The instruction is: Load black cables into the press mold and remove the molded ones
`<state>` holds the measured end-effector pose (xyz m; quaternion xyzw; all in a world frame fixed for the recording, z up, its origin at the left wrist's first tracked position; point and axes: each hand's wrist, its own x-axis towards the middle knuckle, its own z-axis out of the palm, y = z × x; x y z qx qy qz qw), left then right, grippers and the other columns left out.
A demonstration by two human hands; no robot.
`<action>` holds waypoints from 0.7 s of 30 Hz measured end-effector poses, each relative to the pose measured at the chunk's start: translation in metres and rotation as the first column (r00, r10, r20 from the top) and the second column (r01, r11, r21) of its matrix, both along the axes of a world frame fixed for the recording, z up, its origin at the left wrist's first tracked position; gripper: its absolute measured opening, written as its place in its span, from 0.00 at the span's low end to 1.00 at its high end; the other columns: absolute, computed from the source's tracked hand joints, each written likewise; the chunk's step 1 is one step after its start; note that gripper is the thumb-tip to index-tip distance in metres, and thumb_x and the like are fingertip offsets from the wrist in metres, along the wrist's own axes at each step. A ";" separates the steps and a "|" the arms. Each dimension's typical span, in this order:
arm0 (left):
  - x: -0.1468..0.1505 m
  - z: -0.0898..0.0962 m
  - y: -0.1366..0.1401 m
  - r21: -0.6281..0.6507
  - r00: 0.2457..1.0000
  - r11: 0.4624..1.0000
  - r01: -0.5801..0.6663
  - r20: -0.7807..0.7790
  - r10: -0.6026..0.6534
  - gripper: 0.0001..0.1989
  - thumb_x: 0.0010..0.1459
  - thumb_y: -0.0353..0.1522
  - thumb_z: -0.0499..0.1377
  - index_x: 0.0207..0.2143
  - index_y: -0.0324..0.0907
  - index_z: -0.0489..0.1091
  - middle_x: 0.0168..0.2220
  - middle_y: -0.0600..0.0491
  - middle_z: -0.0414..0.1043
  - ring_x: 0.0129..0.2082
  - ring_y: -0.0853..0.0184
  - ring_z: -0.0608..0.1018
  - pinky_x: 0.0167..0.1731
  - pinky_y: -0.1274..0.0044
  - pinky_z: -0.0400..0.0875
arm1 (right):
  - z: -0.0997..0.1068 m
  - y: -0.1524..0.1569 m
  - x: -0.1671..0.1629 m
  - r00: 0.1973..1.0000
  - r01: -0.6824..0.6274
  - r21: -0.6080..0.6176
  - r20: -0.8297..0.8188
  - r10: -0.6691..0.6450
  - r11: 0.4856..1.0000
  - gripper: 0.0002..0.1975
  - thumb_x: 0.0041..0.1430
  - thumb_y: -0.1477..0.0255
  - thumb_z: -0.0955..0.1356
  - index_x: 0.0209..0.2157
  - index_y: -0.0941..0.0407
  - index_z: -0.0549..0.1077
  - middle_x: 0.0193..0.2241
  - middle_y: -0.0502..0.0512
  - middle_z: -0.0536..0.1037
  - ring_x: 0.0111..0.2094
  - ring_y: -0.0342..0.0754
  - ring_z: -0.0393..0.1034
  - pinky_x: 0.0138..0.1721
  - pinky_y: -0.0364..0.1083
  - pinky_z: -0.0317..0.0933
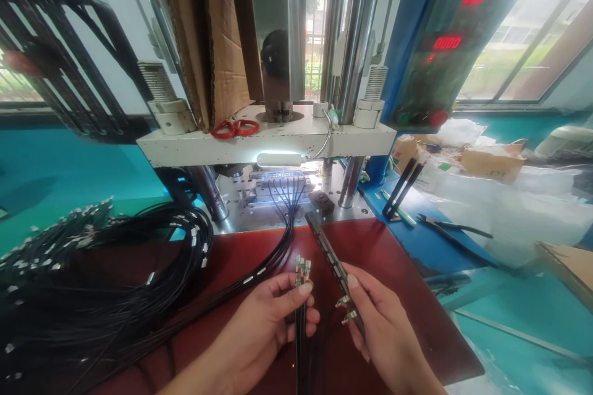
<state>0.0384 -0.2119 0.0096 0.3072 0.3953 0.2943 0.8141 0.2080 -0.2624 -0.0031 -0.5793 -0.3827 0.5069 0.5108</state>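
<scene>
My left hand (282,315) pinches a small bunch of black cables (301,345), whose metal connector ends (303,265) stick up above the thumb. Close by on the right, my right hand (377,321) is closed around a long dark slotted bar (331,253) held at a slant. Two small metal connectors (348,317) sit at the bar's lower left side. Beyond both hands, several black cables (291,222) run into a lit fixture (282,179) on the press bed. The lower ends of the held cables leave the frame.
A large coil of black cables (180,222) lies left on the dark red board (370,241). Red-handled scissors (235,129) rest on the white press plate (185,147). Pliers (454,224) lie on the blue surface at right, beside two upright black bars (403,188). Plastic bags (500,210) are farther right.
</scene>
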 end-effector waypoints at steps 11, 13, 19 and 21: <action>0.010 -0.004 0.003 0.098 0.989 0.995 0.037 -0.144 -0.022 0.15 0.53 0.38 0.64 0.36 0.39 0.66 0.21 0.58 0.64 0.20 0.76 0.66 0.21 0.82 0.60 | 0.000 0.000 0.000 1.000 -0.001 -0.023 -0.018 0.000 1.000 0.26 0.63 0.55 0.62 0.55 0.57 0.68 0.17 0.46 0.68 0.12 0.37 0.55 0.12 0.36 0.52; 0.011 -0.003 0.004 0.107 0.987 0.993 0.046 -0.156 -0.029 0.14 0.53 0.37 0.64 0.35 0.39 0.65 0.20 0.60 0.61 0.18 0.77 0.63 0.19 0.83 0.57 | -0.001 0.000 0.000 1.000 0.003 -0.024 -0.025 -0.003 1.000 0.26 0.63 0.55 0.62 0.55 0.57 0.68 0.18 0.46 0.67 0.13 0.36 0.55 0.12 0.36 0.52; 0.017 0.002 0.004 0.092 0.972 0.992 0.083 -0.228 -0.060 0.09 0.53 0.33 0.63 0.31 0.38 0.66 0.18 0.62 0.58 0.14 0.79 0.57 0.15 0.83 0.48 | -0.001 -0.001 0.001 0.999 0.005 -0.017 -0.033 -0.005 1.000 0.26 0.63 0.56 0.62 0.55 0.58 0.67 0.15 0.44 0.65 0.12 0.37 0.55 0.11 0.36 0.51; 0.018 0.002 0.004 0.102 0.968 0.987 0.124 -0.232 -0.097 0.08 0.52 0.33 0.62 0.30 0.38 0.66 0.18 0.61 0.59 0.14 0.79 0.57 0.15 0.83 0.48 | -0.001 -0.001 0.002 1.000 -0.005 0.000 -0.028 0.005 1.000 0.25 0.64 0.56 0.62 0.55 0.59 0.68 0.15 0.45 0.66 0.11 0.37 0.54 0.10 0.36 0.51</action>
